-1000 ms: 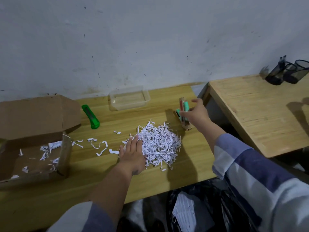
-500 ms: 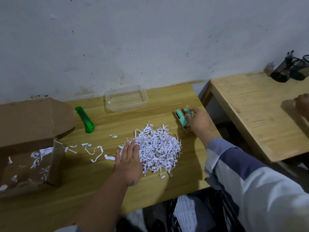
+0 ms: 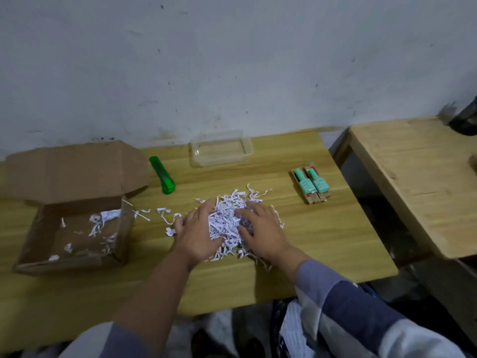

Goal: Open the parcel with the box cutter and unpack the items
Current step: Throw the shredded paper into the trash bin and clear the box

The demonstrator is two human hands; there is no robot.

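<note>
On table (image 3: 322, 241): L hand (image 3: 197, 235) & R hand (image 3: 262, 229) grip spread, cupping shredded paper (image 3: 227, 218).

A wooden table (image 3: 296, 254) holds an open cardboard box (image 3: 72, 223) on the left. Near the wall lie a green box cutter (image 3: 163, 175) and a clear plastic tub (image 3: 221, 149). A heap of white paper strips (image 3: 229, 218) sits in the middle. Two mint bottles (image 3: 311, 182) lie to the right.
</note>
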